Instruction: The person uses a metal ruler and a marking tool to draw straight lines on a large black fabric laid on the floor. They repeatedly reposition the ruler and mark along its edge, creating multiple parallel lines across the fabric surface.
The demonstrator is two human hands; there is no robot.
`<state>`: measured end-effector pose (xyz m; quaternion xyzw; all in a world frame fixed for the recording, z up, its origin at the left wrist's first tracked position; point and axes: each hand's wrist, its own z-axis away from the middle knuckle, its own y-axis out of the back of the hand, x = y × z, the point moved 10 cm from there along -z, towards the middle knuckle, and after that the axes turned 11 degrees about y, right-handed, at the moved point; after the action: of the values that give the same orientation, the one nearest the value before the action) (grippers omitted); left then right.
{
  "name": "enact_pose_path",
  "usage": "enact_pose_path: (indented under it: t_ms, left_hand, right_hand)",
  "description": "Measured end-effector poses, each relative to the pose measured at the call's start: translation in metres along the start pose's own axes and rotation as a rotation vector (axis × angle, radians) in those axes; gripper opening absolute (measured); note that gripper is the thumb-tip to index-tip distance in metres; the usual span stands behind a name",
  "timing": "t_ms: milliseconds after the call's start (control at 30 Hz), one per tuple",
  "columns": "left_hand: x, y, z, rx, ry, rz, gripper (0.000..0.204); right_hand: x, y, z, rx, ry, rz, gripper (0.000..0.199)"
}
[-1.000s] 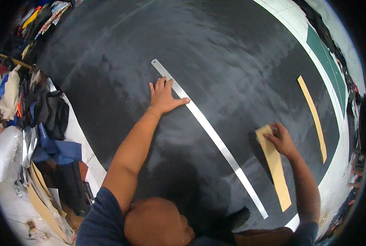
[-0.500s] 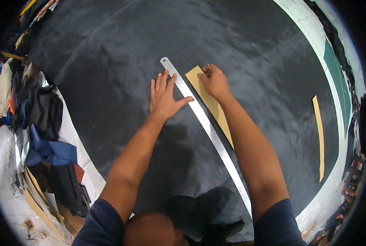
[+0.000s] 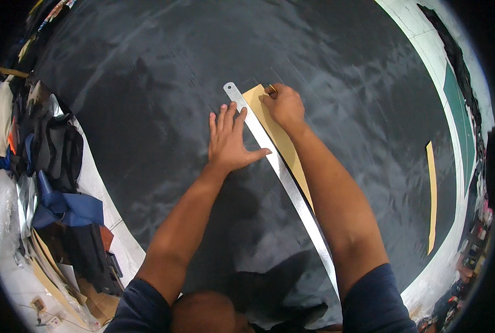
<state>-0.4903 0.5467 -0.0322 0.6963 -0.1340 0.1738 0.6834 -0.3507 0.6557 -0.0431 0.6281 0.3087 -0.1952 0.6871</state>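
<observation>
A long steel ruler lies slantwise on a large dark sheet. My left hand rests flat with fingers spread, its fingertips and thumb on the ruler's upper part. Along the ruler's right side runs a tan cardboard strip; their edges almost meet at the far end, with a narrow dark gap lower down. My right hand is closed over the strip's far end, pinching a thin yellowish stick. Most of the stick is hidden by the fingers. My right forearm covers the strip's near end.
A second narrow tan strip lies on the sheet at the right. Fabric scraps, a blue folded piece and clear plastic crowd the left side. Green material lies along the right edge, on pale floor.
The ruler and my left hand have shifted right, up against the cardboard strip, narrowing the gap. My right hand and the strip's far end sit slightly further left.
</observation>
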Motion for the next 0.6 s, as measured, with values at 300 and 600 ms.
enact_pose_path:
  t_ms: [300,600]
  left_hand:
    - [-0.003,0.000,0.000,-0.024,0.000,0.039,0.122]
    - [-0.001,0.002,0.001,-0.019,-0.005,0.033,0.121]
  right_hand:
    - [-0.011,0.005,0.004,0.051,0.104,0.011,0.030]
    - [-0.013,0.005,0.009,0.060,0.115,0.045,0.032]
